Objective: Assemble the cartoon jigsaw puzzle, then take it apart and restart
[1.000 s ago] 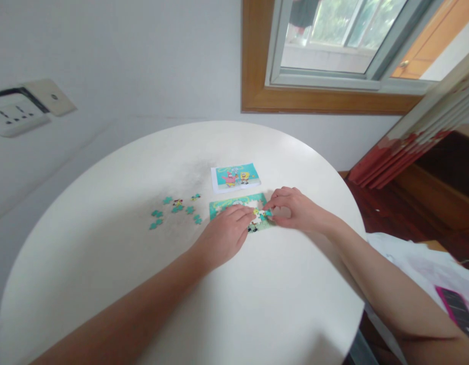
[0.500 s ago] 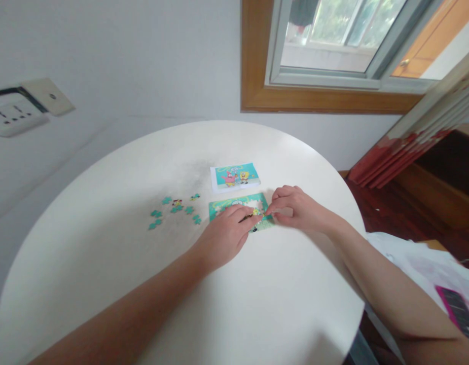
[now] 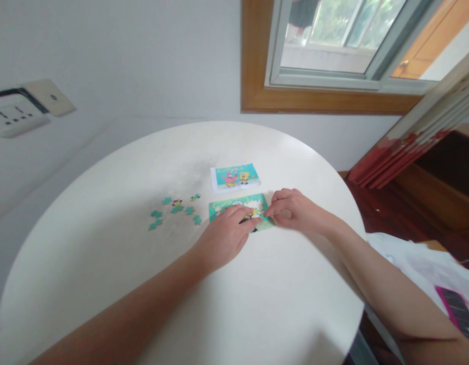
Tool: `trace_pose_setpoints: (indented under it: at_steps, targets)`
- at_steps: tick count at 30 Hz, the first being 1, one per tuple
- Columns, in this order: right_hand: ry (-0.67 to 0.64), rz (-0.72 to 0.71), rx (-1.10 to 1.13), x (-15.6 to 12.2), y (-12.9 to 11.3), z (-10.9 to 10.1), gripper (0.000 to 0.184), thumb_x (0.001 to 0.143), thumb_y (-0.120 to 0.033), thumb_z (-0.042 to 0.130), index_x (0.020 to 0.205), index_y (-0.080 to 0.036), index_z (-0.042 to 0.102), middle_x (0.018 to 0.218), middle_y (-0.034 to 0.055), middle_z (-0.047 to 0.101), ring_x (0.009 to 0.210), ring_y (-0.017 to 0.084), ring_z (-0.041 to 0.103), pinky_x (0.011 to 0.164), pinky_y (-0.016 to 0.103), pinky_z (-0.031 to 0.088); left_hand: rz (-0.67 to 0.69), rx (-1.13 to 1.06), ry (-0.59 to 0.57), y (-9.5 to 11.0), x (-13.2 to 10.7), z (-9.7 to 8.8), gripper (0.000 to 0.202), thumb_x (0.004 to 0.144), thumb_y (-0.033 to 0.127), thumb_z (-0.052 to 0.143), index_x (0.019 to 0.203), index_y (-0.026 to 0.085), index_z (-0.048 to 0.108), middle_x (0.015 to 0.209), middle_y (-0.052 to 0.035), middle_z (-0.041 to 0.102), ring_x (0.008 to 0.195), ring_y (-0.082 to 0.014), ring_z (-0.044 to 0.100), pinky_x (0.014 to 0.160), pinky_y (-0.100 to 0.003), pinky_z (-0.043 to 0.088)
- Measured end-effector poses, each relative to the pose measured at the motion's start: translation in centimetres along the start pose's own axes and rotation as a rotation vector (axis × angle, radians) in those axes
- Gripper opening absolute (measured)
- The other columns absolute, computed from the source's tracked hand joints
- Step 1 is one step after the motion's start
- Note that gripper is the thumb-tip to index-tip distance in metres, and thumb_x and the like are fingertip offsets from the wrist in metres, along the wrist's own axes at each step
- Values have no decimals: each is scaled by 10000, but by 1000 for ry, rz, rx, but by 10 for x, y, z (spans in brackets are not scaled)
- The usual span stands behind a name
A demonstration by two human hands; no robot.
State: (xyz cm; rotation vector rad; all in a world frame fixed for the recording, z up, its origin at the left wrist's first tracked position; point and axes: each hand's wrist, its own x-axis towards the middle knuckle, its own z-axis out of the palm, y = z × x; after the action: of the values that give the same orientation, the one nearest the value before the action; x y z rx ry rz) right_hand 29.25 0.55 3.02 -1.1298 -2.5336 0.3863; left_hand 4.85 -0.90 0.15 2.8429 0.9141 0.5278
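A partly filled jigsaw puzzle (image 3: 260,199) with a teal border lies flat on the white round table. My left hand (image 3: 228,230) rests across its left and middle part, fingers stretched out and hiding much of it. At the puzzle's right side my right hand (image 3: 291,210) is closed, thumb and fingertips pinched on a small puzzle piece (image 3: 263,215) that is mostly covered. Loose puzzle pieces (image 3: 189,210), mostly teal, are scattered left of my left hand. Just behind the puzzle lies a picture card (image 3: 234,177) showing a pink starfish and a yellow sponge character.
The white table (image 3: 143,284) has a curved far edge close to the wall. A wall socket (image 3: 17,114) is at the left, a window (image 3: 329,50) at the back right. Beside the table on the right are a white plastic bag (image 3: 412,263) and a dark pink-edged object (image 3: 457,309).
My right hand's fingers have shifted very slightly at the puzzle's right side. My left hand, the loose pieces and the card stay in place.
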Motion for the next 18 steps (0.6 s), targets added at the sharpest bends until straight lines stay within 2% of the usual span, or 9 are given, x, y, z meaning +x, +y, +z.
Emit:
trace_pose_setpoints:
  at_steps: [18]
  targets:
    - [31, -22, 54, 1, 4, 3, 234, 787, -123, 599, 937, -222, 748, 883, 47, 642, 842, 168, 597, 774, 290, 428, 4, -11, 25, 0, 0, -1, 393, 876, 74, 496, 1215, 227, 622, 1229, -90, 591, 1181, -244, 499, 1058, -469, 427]
